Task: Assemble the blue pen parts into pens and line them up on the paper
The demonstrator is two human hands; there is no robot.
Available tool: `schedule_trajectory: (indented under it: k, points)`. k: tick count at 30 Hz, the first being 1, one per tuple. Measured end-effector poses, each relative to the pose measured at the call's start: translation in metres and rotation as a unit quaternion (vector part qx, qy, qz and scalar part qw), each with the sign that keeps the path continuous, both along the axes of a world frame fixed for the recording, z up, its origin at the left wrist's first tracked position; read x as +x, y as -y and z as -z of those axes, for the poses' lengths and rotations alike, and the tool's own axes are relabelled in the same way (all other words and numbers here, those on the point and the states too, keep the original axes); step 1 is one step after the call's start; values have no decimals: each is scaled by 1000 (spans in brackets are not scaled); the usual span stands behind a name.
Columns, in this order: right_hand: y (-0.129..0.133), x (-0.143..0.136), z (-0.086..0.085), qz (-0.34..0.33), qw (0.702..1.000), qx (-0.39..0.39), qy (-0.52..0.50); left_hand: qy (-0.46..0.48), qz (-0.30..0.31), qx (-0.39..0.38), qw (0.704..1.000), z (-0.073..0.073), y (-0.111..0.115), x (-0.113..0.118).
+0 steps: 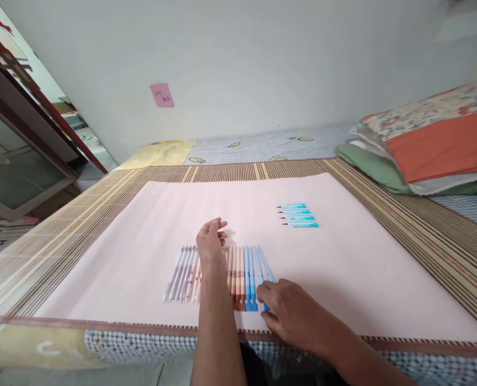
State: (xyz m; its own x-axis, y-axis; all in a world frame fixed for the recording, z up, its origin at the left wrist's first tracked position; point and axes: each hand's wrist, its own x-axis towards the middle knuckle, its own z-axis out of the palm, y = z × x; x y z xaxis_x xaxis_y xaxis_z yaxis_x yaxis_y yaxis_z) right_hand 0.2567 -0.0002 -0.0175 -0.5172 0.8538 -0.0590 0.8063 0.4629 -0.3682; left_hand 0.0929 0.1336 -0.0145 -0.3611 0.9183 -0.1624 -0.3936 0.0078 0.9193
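Note:
My right hand [290,308] is closed around the lower end of a blue pen [266,262] at the right end of a row. That pen leans a little away from the other blue pens [248,273] beside it. Over the middle of the row is my left hand [212,238], its fingers loosely bent and apart, with nothing visible in them. The left forearm hides part of the row. Peach-and-brown pens [237,271] lie left of the blue ones, and pale white pens [180,273] form the left end. Farther back, several light-blue pens with dark tips [299,218] lie sideways.
A large pale pink sheet [362,268] lies under the pens on a striped mat [113,203]. Folded bedding with an orange-edged pillow [443,145] sits at the back right. A pink note [162,95] is stuck on the wall behind.

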Motion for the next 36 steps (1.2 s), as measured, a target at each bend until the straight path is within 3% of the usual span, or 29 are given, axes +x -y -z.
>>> schedule_trajectory:
  k: [12, 16, 20, 25, 30, 36]
  points:
    - [0, -14, 5, -5, 999, 11, -35, 6, 15, 4, 1000, 3, -2, 5]
    - [-1, 0, -1, 49, 982, -42, -179, 7, 39, 3, 999, 0, 1, 8]
    - [-8, 23, -19, 95, 928, -99, -346, -16, 103, -4, 995, -6, 4, 12]
    - [-10, 39, -33, 89, 903, -11, -420, -81, 243, -23, 966, -8, 12, 26]
    - [-6, 33, -26, 53, 930, 52, -359, -47, 391, -22, 919, -11, 21, 46]
    - [-8, 27, -16, 42, 947, 170, -268, 31, 415, 21, 909, -16, 23, 48]
